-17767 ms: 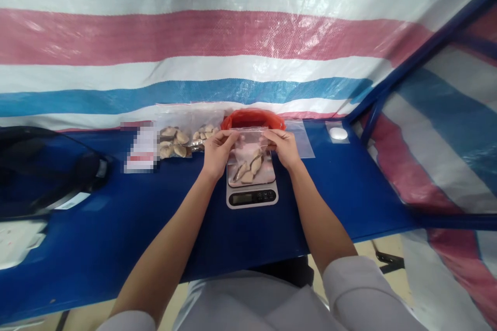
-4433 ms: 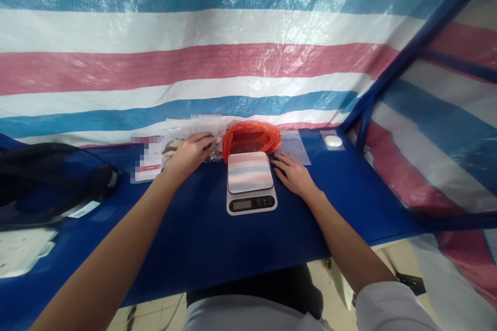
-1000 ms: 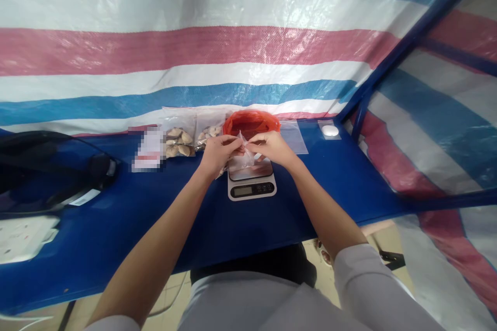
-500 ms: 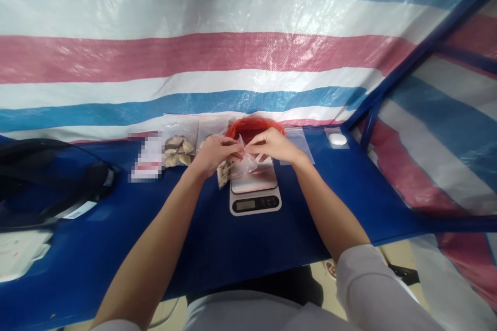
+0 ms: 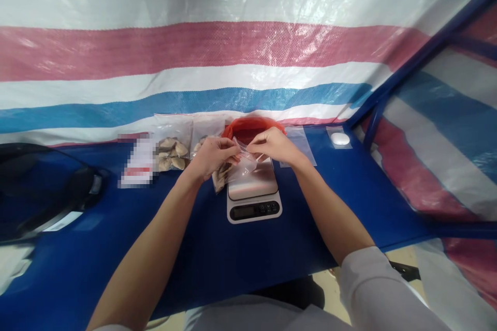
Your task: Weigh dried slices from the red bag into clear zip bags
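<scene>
Between my hands is a clear plastic bag, held up over a kitchen scale with a metal plate. My left hand pinches the bag's left side near the top, and my right hand pinches its upper right. Whether anything lies inside the bag I cannot tell. Behind the scale is an orange-red plastic bag, partly covered by my hands. A clear bag of pale brown dried slices lies partly under my left hand, touching or close to the scale.
Further left stand a filled clear bag and another clear bag. A blurred-out packet and a black strapped item lie beyond on the blue table. Flat clear bags and a white oval object are at right.
The view has shifted slightly. Both hands still hold the clear bag, whose upper part now looks spread a little wider between them.
</scene>
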A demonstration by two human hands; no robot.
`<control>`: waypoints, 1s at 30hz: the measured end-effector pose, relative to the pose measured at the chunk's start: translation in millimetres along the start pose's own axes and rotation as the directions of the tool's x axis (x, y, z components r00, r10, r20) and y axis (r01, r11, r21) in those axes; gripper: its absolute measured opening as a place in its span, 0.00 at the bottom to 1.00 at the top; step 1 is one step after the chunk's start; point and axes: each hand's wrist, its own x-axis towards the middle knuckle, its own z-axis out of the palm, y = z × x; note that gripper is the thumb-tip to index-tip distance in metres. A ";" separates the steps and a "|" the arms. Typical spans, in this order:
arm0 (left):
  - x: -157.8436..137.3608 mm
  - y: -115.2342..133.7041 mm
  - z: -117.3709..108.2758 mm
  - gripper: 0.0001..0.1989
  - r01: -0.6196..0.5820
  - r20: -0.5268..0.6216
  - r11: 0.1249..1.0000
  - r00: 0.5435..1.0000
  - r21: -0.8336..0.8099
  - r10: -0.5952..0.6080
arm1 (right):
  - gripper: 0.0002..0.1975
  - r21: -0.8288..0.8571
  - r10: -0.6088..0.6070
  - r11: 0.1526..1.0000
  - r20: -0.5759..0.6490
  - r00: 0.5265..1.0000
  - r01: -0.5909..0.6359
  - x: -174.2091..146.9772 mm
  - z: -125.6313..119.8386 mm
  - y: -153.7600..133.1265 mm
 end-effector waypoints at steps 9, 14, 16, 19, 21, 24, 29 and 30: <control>-7.0 8.2 -19.7 0.10 -0.038 -0.010 0.993 0.999 0.109 0.040 | 0.03 0.046 0.046 0.998 -0.065 0.997 -0.044 1.0 -12.3 2.2; -8.7 9.8 -14.0 0.12 -0.086 -0.017 0.970 0.996 0.228 0.092 | 0.04 -0.028 -0.024 0.999 -0.019 1.000 0.024 -4.8 -4.5 -6.9; -9.6 9.7 -9.3 0.14 -0.119 -0.045 0.946 0.989 0.301 0.138 | 0.05 -0.068 -0.059 0.996 -0.014 0.998 0.058 -6.9 -1.6 -10.4; -10.0 8.6 -3.7 0.16 -0.155 -0.090 0.887 0.973 0.435 0.214 | 0.05 -0.086 -0.096 0.992 0.001 0.995 0.096 -8.1 1.3 -12.5; -9.7 7.9 -1.0 0.14 -0.165 -0.111 0.846 0.961 0.508 0.253 | 0.06 -0.084 -0.098 0.992 0.005 0.995 0.098 -7.3 2.8 -11.8; -9.2 7.4 1.2 0.12 -0.185 -0.114 0.797 0.946 0.574 0.302 | 0.05 -0.102 -0.091 0.991 0.001 0.996 0.090 -5.4 4.9 -9.0; -11.4 10.0 -4.9 0.08 -0.214 -0.083 0.741 0.936 0.636 0.341 | 0.05 -0.104 -0.090 0.990 0.029 0.996 0.092 -3.4 4.3 -4.3; -12.3 11.1 -8.0 0.07 -0.219 -0.069 0.730 0.937 0.647 0.342 | 0.04 -0.092 -0.080 0.992 0.026 0.996 0.082 -3.0 3.1 -3.4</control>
